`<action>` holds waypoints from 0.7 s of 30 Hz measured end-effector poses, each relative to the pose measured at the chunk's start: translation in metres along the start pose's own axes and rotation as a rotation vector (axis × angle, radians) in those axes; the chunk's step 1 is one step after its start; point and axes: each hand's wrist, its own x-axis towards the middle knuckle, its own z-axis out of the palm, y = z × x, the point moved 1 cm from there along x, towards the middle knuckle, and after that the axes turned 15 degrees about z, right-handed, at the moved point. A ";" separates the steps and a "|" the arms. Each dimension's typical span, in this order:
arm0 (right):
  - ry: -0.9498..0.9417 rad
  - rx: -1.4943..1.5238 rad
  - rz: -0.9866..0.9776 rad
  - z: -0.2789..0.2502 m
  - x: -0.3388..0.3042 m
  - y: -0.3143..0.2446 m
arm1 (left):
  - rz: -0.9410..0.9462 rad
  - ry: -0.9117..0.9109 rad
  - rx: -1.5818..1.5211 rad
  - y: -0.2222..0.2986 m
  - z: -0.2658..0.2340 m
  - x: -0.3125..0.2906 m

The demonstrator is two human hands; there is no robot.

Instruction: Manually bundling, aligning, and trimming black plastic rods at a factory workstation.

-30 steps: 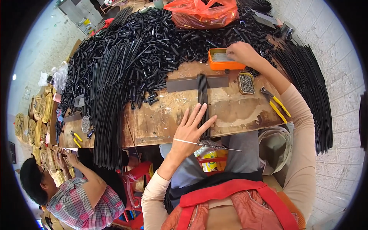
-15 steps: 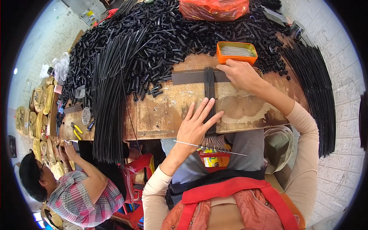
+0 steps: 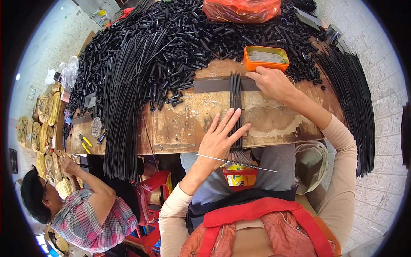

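Note:
My left hand (image 3: 217, 139) lies with fingers spread over a flat row of thin black rods (image 3: 236, 92), pressing it on the wooden table. The rods' near ends hang over the edge, where a long thin metal needle (image 3: 267, 170) runs crosswise along them and passes by my left wrist. My right hand (image 3: 274, 83) is closed in a pinch just right of the rods' far ends. What it pinches is too fine to make out. A dark flat strip (image 3: 209, 85) lies crosswise under the rods. Beyond my right hand stands an orange tin (image 3: 266, 65) holding thin metal needles.
Black tubular parts (image 3: 184, 47) are heaped at the back. Long black rod bundles lie left (image 3: 122, 115) and right (image 3: 349, 98). Yellow-handled pliers (image 3: 86, 144) lie at the left edge. A red plastic bag (image 3: 242, 10) sits behind. A co-worker in a checked shirt (image 3: 96, 218) works at left.
Both hands keep nearly the same place over the rods; the whole view has shifted slightly. The co-worker's hand at left has moved a little.

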 end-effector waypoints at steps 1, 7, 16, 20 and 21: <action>0.011 0.004 -0.004 0.000 0.000 0.000 | -0.002 -0.001 -0.013 0.000 0.000 0.000; 0.023 -0.029 -0.054 0.003 0.001 0.002 | 0.014 -0.006 0.025 -0.001 0.003 0.000; 0.015 0.005 -0.091 0.002 0.003 0.001 | 0.006 -0.020 0.006 -0.001 0.000 -0.001; 0.060 0.023 -0.141 0.007 0.010 0.011 | -0.028 -0.029 -0.186 0.002 -0.015 0.004; 0.053 0.044 -0.149 0.007 0.015 0.013 | -0.027 -0.030 -0.185 0.001 -0.015 0.005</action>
